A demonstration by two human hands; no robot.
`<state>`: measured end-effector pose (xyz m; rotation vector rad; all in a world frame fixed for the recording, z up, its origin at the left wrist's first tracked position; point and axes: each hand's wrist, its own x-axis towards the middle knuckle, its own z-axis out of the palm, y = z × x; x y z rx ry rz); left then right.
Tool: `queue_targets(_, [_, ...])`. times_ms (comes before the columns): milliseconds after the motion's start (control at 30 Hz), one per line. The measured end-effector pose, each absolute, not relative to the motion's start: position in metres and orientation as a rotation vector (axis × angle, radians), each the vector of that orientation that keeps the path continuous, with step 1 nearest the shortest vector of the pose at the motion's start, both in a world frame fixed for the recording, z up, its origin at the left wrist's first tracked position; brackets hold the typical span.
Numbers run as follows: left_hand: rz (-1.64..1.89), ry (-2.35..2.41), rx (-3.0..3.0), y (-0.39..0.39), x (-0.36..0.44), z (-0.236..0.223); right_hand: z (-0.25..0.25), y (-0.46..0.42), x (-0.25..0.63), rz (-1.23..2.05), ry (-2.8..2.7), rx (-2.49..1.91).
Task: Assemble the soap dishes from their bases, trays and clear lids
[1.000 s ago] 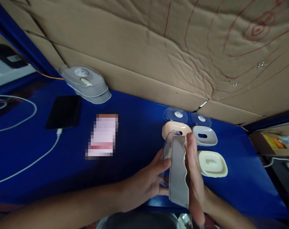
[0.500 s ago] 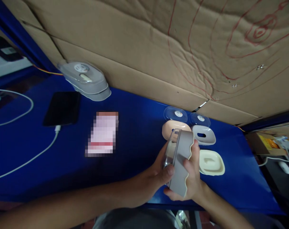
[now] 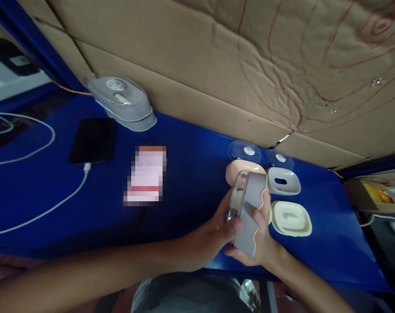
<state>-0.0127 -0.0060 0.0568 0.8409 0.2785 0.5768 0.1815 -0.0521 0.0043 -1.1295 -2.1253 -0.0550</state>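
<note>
From where I stand: grey plastic soap box, clear lid facing left, held tipped on edge above the blue table. Left hand clasps the lid side, thumb near the seam; right hand curls round the wavy rim. Probably light, stiff; lid likely slippery, crackable. Best grip: grey sidewalls.

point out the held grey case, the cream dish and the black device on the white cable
Grey case (image 3: 249, 211), head view: on its side wall
Cream dish (image 3: 292, 219), head view: middle of its inside
Black device (image 3: 92, 141), head view: middle of its dark face
</note>
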Motion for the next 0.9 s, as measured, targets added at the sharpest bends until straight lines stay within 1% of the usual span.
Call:
queue_targets(267, [0.631, 0.277, 1.098, -0.006, -0.015, 0.052, 0.012, -0.044, 0.181, 0.001, -2.187, -0.999])
queue_targets(533, [0.755, 0.401, 1.002, -0.008, -0.009, 0.034, 0.018, -0.042, 0.169, 0.136, -2.204, -1.049])
queue_targets(733, [0.765, 0.455, 1.129, -0.015, -0.011, 0.041, 0.022, -0.048, 0.166, 0.238, -2.193, -1.136])
queue_targets(900, [0.714, 0.435, 1.162, -0.011, -0.016, 0.05, 0.029, -0.047, 0.171, 0.165, -2.247, -1.047])
